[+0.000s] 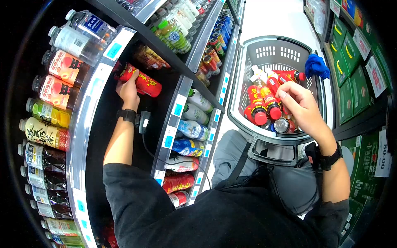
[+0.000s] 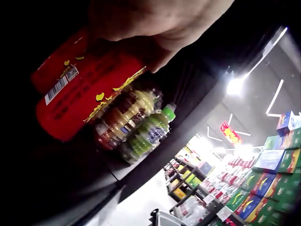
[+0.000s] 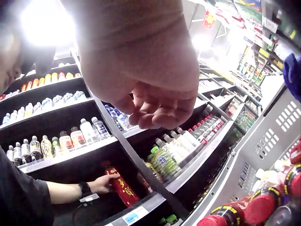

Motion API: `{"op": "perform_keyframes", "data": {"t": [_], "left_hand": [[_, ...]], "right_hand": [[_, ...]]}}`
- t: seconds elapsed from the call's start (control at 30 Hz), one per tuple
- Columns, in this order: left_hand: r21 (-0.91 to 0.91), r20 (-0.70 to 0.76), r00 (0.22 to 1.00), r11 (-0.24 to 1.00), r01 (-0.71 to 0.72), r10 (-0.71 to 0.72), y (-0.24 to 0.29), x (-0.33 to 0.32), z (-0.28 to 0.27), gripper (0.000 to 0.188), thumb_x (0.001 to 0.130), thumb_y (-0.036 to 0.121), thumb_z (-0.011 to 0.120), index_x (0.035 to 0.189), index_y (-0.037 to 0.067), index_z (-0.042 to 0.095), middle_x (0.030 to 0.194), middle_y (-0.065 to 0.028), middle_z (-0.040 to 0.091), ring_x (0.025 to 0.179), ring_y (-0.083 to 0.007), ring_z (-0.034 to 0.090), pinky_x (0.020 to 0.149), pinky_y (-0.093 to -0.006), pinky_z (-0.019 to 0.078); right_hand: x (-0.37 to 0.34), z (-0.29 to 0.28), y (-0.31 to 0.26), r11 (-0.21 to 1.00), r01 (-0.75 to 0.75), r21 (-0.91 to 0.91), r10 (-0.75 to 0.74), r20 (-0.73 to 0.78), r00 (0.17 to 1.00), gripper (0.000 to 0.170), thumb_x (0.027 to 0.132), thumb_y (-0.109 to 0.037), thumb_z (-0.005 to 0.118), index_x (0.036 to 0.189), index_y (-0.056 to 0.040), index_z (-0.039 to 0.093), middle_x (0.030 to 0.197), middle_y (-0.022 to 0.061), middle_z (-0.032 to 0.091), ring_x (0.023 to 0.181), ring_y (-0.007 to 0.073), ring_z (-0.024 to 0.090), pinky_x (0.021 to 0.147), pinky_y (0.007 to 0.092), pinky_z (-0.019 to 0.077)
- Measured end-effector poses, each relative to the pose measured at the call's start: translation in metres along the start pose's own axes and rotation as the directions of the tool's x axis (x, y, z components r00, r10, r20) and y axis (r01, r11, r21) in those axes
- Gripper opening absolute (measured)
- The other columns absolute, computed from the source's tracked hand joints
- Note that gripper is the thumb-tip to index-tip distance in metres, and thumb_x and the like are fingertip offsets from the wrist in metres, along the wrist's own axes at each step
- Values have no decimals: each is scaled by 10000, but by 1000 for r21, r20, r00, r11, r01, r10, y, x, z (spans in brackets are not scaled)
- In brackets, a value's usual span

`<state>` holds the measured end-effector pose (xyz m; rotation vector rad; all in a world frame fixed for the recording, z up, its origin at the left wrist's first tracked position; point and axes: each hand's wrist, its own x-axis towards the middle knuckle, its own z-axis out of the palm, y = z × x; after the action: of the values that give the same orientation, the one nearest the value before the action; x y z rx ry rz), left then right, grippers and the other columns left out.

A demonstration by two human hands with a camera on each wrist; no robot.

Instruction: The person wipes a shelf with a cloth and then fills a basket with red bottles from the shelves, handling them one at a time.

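My left hand (image 1: 129, 91) grips a red drink bottle (image 1: 148, 85) with yellow lettering inside a dark shelf bay. In the left wrist view, the bottle (image 2: 89, 101) lies tilted below the palm, its barcode label showing, and a second red form sits right alongside it. My right hand (image 1: 301, 105) hovers over the shopping cart basket (image 1: 244, 78), its fingers loosely curled and holding nothing. Beneath it, several red bottles with red caps (image 1: 258, 109) lie piled in the basket, together with white-capped ones and a can (image 1: 283, 125).
Rows of drink bottles (image 1: 58, 97) line the shelf at left. More bottles (image 1: 192, 128) and cans stand on lower and farther shelves. A dark shelf post (image 1: 182, 68) runs beside my left arm. A blue cloth (image 1: 317, 66) hangs on the cart's rim; green cartons (image 1: 351, 82) are stacked at right.
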<state>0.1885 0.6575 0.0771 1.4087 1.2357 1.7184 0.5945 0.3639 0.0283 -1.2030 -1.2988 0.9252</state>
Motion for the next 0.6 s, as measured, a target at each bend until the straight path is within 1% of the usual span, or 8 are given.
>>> {"op": "perform_keyframes", "data": {"t": [0.03,0.17,0.3,0.4,0.47,0.5,0.53,0.6], "left_hand": [[38,21,997,997,-72,71,-4,3,-2,352,740,1,805,1046,3,631,1006,-96,683,887,-189,664,807,-325,542],[98,-29,998,994,-57,60,-19,16,-15,398,737,-4,807,1088,-1,618,1021,-104,682,882,-189,658,822,-328,533],[88,-39,996,993,-80,84,-45,26,-28,434,748,14,807,1125,2,591,1009,-98,679,883,-191,655,831,-330,529],[221,-35,994,971,-95,105,-66,34,-38,410,778,119,813,1131,34,623,1075,-76,664,931,-195,641,840,-347,520],[208,-50,962,939,272,-268,-39,14,-21,411,765,165,831,1104,65,623,1045,-50,657,904,-184,634,793,-349,513],[182,-7,960,944,275,-278,-37,12,-20,421,733,184,857,1051,55,613,958,-52,665,763,-155,669,613,-287,556],[180,-9,960,944,276,-279,-38,13,-20,421,733,184,857,1051,55,613,958,-52,665,763,-155,669,613,-287,556],[232,25,934,911,341,-356,-40,20,-18,418,761,240,838,1077,74,618,1008,-36,654,899,-165,629,699,-320,508]], "right_hand": [[-1,-2,1,1000,-8,-13,9,17,1000,153,971,-148,550,922,-11,596,804,-18,566,738,47,488,649,214,395],[-4,-1,-1,998,-23,-55,25,26,999,150,968,-139,547,919,-3,587,793,-19,570,728,47,488,640,218,399],[-5,4,3,986,54,-159,-45,59,997,139,954,-119,550,911,11,573,758,20,565,699,80,493,631,253,413],[-4,8,8,973,99,-208,-81,94,992,141,941,-117,555,906,18,576,731,71,563,673,134,516,621,286,420],[-3,9,8,949,130,-287,-96,131,987,159,925,-128,559,901,27,588,710,144,577,644,214,563,611,325,431],[-3,11,1,954,62,-293,-21,141,990,175,918,-138,561,903,33,597,725,175,589,673,272,590,631,354,447],[-4,12,2,953,63,-295,-21,142,990,175,918,-138,561,903,33,597,725,175,589,673,272,590,631,354,447],[-3,14,5,950,79,-302,-31,160,987,175,918,-135,562,915,37,595,742,172,593,696,286,600,648,363,456]]}}
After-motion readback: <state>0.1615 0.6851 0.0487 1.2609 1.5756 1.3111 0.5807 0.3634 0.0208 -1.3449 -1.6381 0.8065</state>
